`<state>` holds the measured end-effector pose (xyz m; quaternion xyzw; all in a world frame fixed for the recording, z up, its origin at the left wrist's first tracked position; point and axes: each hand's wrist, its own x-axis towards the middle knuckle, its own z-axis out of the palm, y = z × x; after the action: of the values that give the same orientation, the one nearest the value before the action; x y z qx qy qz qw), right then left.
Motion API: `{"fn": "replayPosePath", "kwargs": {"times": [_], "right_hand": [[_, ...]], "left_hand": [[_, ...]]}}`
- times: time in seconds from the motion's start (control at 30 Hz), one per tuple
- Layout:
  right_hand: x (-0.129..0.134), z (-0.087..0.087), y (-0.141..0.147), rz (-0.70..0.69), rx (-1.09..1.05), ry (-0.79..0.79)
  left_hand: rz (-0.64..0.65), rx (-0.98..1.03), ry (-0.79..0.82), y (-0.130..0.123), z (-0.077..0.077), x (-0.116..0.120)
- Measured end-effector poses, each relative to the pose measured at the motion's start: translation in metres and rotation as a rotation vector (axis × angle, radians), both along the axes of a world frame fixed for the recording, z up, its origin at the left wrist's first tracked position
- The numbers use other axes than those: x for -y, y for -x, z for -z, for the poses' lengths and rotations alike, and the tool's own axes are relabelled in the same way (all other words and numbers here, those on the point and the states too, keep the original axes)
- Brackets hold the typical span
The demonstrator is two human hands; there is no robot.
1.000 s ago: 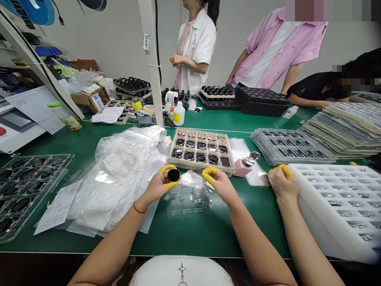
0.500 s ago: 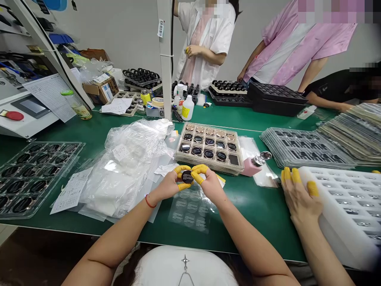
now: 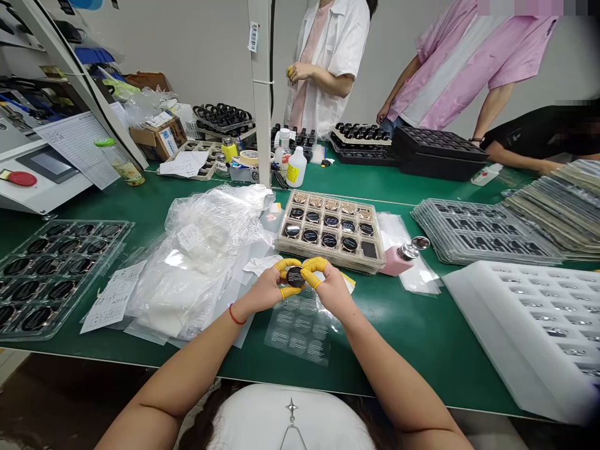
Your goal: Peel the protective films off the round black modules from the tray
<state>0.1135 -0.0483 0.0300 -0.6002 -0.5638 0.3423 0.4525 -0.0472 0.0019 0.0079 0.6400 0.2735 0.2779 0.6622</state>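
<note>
A round black watch case [image 3: 295, 276] with lines of white print on its face is held up between my two hands. My left hand [image 3: 269, 290] grips its left side, with yellow finger cots on the fingertips. From the right, my right hand [image 3: 328, 286], also in yellow finger cots, pinches its edge. Below them lies a clear sheet of round printed stickers [image 3: 300, 331], partly hidden by my hands. Just beyond stands a stack of clear trays [image 3: 328, 256] with round watch cases, some black-faced and some gold-toned.
Crumpled plastic bags [image 3: 201, 262] cover the left middle, beside a tray of watch cases [image 3: 65, 275]. A pink pump bottle [image 3: 397, 259] stands right of the stack. A white foam tray [image 3: 497, 325] holds small metal parts at the right. Co-workers are across the green table [image 3: 398, 350].
The co-worker's hand at the white foam tray has left the view. My hands and the watch case have barely moved. Across the table, the standing people have shifted slightly.
</note>
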Motion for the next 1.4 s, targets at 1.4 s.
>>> {"fn": "replayPosePath", "kwargs": {"times": [1.4], "right_hand": [[0.0023, -0.0012, -0.0015, -0.014, -0.003, 0.004]], "left_hand": [[-0.002, -0.004, 0.03, -0.0012, -0.0006, 0.0013]]}}
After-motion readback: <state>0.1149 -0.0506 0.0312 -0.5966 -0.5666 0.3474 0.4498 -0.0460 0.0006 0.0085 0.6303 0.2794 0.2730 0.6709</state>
